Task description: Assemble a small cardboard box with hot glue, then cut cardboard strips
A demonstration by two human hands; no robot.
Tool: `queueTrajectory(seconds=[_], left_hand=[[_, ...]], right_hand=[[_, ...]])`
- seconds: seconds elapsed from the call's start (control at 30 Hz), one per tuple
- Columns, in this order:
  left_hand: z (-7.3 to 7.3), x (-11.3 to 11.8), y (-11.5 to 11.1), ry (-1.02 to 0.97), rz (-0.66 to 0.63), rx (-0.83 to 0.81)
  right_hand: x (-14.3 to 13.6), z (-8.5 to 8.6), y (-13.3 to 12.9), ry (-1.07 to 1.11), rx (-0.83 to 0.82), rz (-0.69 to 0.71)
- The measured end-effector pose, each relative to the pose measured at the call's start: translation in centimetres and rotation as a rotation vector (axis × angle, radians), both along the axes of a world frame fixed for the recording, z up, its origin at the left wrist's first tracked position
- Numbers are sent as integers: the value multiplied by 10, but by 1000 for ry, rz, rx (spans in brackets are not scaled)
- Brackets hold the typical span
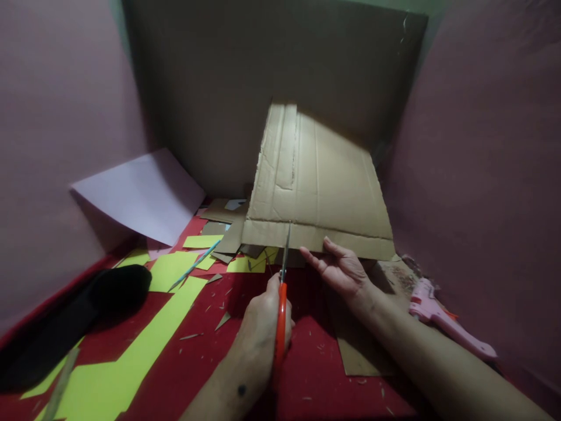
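A large sheet of brown cardboard (pixel 337 175) stands tilted up in the middle, creased along its lower edge. My right hand (pixel 344 272) pinches that lower edge, thumb in front and fingers beneath. Orange-handled scissors (pixel 281 316) are in my left hand (pixel 258 327), its fingers wrapped round the handles. The blades point away from me and lie over the cardboard's bottom strip, left of my right hand, with the tip near the crease.
Yellow paper pieces (pixel 170 327), a blue striped stick (pixel 195 266) and cardboard scraps lie on the red surface (pixel 210 351) at the left. A pale sheet (pixel 140 196) leans behind them. At the right is a pink glue gun (pixel 451 321); a black object (pixel 118 289) is at the left.
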State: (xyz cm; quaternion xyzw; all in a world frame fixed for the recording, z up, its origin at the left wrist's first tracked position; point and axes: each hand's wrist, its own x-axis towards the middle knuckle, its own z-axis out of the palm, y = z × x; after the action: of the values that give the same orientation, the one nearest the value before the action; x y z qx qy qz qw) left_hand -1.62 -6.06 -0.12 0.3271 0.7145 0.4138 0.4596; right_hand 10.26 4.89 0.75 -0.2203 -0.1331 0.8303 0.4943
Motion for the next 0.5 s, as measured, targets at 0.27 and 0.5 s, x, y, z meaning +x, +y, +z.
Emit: queueTrajectory(seconds=[0.27, 0.5], left_hand=[[-8, -11, -5, 168, -123, 154], [-14, -13, 10, 257, -158, 184]], right_hand=[[-2, 3, -1, -38, -4, -27], [-3, 3, -1, -77, 7, -40]])
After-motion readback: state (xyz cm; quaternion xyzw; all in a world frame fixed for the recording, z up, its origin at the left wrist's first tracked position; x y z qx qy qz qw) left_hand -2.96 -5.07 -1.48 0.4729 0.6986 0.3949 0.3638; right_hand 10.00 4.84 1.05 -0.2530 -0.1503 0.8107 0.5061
